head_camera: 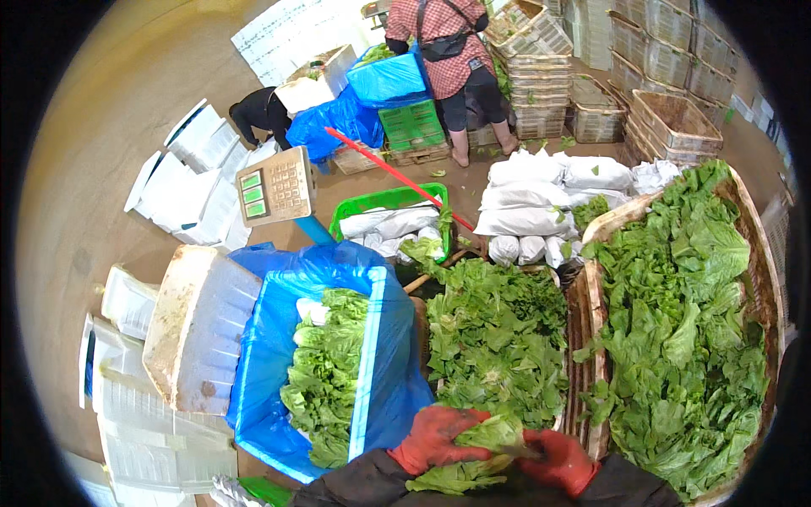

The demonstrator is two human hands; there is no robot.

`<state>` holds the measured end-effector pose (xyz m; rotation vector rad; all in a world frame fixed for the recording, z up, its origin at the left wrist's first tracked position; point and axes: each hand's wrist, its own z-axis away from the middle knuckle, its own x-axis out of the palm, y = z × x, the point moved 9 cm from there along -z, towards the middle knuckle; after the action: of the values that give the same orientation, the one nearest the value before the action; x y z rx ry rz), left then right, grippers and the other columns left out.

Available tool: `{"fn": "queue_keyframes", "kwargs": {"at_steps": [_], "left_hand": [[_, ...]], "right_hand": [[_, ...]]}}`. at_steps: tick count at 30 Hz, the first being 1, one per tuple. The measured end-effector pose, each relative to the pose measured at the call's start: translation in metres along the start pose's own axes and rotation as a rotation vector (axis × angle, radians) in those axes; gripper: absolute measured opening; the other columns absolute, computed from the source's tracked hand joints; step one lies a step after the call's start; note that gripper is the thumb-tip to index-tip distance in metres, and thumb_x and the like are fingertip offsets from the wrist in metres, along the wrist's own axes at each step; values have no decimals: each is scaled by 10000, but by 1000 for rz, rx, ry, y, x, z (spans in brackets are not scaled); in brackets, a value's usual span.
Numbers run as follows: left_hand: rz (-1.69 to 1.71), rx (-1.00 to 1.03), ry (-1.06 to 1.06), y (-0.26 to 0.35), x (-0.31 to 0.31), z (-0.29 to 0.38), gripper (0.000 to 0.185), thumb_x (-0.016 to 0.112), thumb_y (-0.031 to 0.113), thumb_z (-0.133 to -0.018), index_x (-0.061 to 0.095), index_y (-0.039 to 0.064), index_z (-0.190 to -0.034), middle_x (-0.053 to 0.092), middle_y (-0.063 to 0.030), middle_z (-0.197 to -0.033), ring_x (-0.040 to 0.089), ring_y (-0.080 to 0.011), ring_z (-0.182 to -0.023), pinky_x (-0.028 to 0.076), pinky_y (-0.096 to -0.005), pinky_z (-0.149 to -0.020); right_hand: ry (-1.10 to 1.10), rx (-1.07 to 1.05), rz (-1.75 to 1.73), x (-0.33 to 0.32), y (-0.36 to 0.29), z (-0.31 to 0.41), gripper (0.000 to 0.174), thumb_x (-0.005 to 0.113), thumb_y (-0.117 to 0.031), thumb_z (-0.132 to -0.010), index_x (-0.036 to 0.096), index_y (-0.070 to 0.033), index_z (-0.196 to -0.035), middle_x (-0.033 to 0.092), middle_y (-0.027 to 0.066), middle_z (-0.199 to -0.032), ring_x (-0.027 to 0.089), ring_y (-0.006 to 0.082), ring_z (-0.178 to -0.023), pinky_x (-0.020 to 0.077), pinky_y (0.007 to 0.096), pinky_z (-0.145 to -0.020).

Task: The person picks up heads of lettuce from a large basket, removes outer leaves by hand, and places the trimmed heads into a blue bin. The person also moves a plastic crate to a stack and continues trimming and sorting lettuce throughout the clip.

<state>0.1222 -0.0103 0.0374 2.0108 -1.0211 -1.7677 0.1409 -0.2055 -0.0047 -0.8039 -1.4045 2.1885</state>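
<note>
My left hand (pixel 438 440), in a red glove, grips a leafy green lettuce head (pixel 493 433). My right hand (pixel 559 461), also red-gloved, is closed at the stem end of that head, on what looks like a small knife (pixel 527 452); blur and the fingers hide most of it. Loose lettuce leaves (pixel 457 478) hang below the left hand. Just beyond both hands lies a crate heaped with leafy greens (pixel 497 342). To the left, a foam box lined with blue plastic (pixel 375 355) holds lettuce heads (pixel 329 374).
A large crate (pixel 594 291) of greens stands at right. Ahead are stacked white bundles (pixel 526 193), a green basket (pixel 336 215), a red pole (pixel 399 177) and a scale display (pixel 275 187). Foam boxes (pixel 196 329) line the left. Two people (pixel 443 70) work farther off.
</note>
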Motion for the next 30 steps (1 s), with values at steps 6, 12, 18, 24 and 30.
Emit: {"fn": "queue_keyframes", "kwargs": {"at_steps": [6,12,18,24,30], "left_hand": [[615,-317,94,-57,-1,10,574,725,491,-839,669,54,-1208,704,-133,-1067,679,-246,-944,540,-369,-830],[1415,-576,-503,-24,102,2,743,575,510,-958,419,-41,-1431,565,-124,-1346,573,-205,-1183,462,-355,-1031],[898,-586,-335,-111,41,-14,712,635,386,-931,356,58,-1497,433,-178,-1475,437,-280,-1331,350,-390,-1118],[1094,-391,-397,-57,61,-36,1016,807,367,-801,197,138,-1581,208,-129,-1622,189,-257,-1500,223,-440,-1197],[1812,-613,-569,-1,106,14,1202,941,437,-602,272,90,-1538,423,-81,-1495,431,-232,-1361,375,-411,-1115]], "right_hand": [[200,-46,234,-73,-22,-51,492,687,-315,-903,577,-86,-1325,644,205,-1211,660,299,-1043,534,391,-838],[-344,135,-590,1,33,-47,596,679,-406,-925,521,-63,-1387,594,58,-1235,570,143,-1049,460,332,-899],[-443,231,-687,32,20,-32,414,654,-309,-967,597,-34,-1272,656,4,-1008,584,63,-855,489,243,-728],[209,264,-864,-13,36,-32,304,630,-242,-990,631,-51,-1227,691,34,-1031,612,102,-889,516,291,-762],[-116,-223,255,-49,-28,-60,250,682,-229,-882,689,-131,-1112,693,152,-974,689,284,-892,534,353,-769]]}}
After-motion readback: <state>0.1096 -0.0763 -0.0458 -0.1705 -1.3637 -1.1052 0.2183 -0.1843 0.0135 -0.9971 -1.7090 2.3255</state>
